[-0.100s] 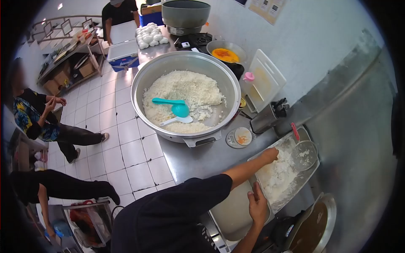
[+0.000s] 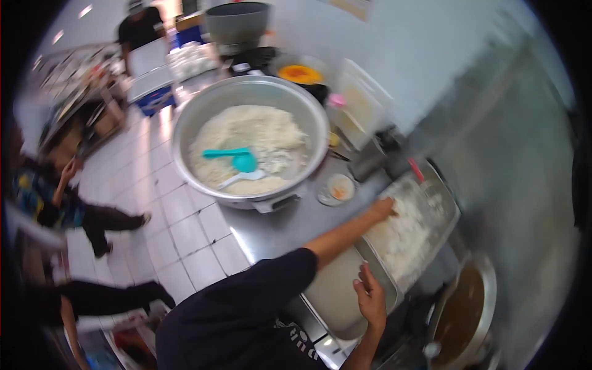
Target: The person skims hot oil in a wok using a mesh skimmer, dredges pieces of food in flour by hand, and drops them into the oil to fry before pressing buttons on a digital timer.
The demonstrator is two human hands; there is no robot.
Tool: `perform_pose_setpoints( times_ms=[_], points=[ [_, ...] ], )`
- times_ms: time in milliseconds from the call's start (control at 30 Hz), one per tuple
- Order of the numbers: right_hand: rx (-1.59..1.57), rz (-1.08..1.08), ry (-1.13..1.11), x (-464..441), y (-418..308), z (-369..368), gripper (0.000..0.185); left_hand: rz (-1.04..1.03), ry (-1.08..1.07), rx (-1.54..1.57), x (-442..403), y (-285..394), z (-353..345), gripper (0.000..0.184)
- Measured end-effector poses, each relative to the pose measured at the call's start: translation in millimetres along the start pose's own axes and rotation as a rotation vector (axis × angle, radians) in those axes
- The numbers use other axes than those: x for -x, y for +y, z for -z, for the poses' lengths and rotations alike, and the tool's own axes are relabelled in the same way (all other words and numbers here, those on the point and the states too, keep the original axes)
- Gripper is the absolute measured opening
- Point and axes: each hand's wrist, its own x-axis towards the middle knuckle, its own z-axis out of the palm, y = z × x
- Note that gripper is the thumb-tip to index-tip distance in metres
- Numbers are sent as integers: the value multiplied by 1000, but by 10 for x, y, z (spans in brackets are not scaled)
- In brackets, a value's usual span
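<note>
My left hand (image 2: 383,209) hovers over the near side of a metal tray (image 2: 455,216) of white flour (image 2: 404,237). Its fingers look bunched together and are smeared by motion; whatever they hold is hidden. Lower down, my right hand (image 2: 370,301) has its fingers stretched out, with pale tips. It is above the edge of a pan of pale, milky liquid (image 2: 336,296), which sits against the flour tray. A strainer with a red handle (image 2: 416,170) lies in the tray's far end.
A large pot (image 2: 179,139) of rice holds a teal scoop (image 2: 245,161) and a white paddle (image 2: 240,177). A small scale (image 2: 327,196) stands beside it. A pan of brown liquid (image 2: 459,308) is at lower right. Other people (image 2: 139,28) stand on the left and at the back.
The whole view has shifted and blurred, with most things now farther left. My left hand remains over the flour; my right hand's fingers have turned slightly.
</note>
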Motion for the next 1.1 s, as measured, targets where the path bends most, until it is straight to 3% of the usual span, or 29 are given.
perform_pose_setpoints(
  times_ms=[33, 100, 133, 167, 200, 233, 300, 333, 400, 467, 500, 567, 600, 667, 733, 800, 833, 867, 933, 1000, 1033, 1067, 1100],
  points=[
    [-61, -7, -54, 112, 19, 79, 52, 89, -54, -32, -109, 61, 96, 48],
    [-173, -47, -106, 553, 102, 289, 50, -14, 172, -60, 65, 229, 135, 29],
    [-238, -83, 58, 754, 163, 279, 50, -63, -91, -425, 148, 266, 381, 20],
    [-397, -125, -30, 963, 209, 299, 50, -37, -131, -338, 83, 113, 295, 18],
    [-562, -134, -124, 1184, 264, 311, 51, -278, 74, -189, 192, 30, 306, 38],
    [-624, -196, -78, 1422, 326, 323, 51, -545, 119, -205, 124, -186, 219, 59],
    [-616, -282, 81, 1833, 610, 181, 53, -598, 6, -115, 48, -162, 341, 63],
    [-479, -349, 187, 1976, 752, 211, 54, -522, 61, -152, 114, -124, 375, 53],
    [-378, -449, 389, 2221, 980, 53, 52, -135, -154, -256, 133, 156, 560, 36],
    [-569, -512, 473, 2485, 1092, -15, 52, -1, -231, -278, -28, -108, 450, 33],
    [-652, -519, 512, 2578, 1077, -39, 52, -14, -250, -279, 75, -137, 413, 33],
    [-721, -503, 561, 2680, 1164, -60, 51, -494, 91, -189, 236, -129, 373, 29],
    [-725, -507, 577, 2773, 1178, -14, 51, -505, 82, -181, 329, -32, 361, 29],
    [-567, -414, 635, 2980, 1159, 185, 56, -290, 117, -124, 599, 322, 501, 30],
    [-343, -339, 823, 3313, 1396, 436, 49, -227, 158, -23, 993, 767, 632, 33],
    [-191, -418, 1149, 3785, 1214, 785, 44, -113, 171, 217, 1530, 1230, 680, 36],
    [-130, -239, 1329, 4083, 1497, 939, 41, -95, 180, 332, 1786, 1286, 609, 32],
    [-62, -406, 1464, 4365, 1206, 1151, 37, -72, 190, 445, 2043, 1378, 511, 29],
    [282, -518, 1718, 4971, 1435, 1555, 32, -99, 104, 639, 2733, 1989, 210, 21],
    [268, -631, 1813, 5508, 1696, 2010, 34, 38, -130, 805, 3425, 2715, -250, 15],
    [342, -717, 1810, 5745, 1912, 2241, 34, 84, -391, 821, 3697, 3052, -474, 14],
    [419, -799, 1804, 5933, 2130, 2476, 35, -20, -521, 724, 3959, 3228, -839, 18],
    [457, -841, 1699, 6080, 2362, 2704, 36, 53, -842, 726, 4160, 3331, -1259, 23]
  ],
)
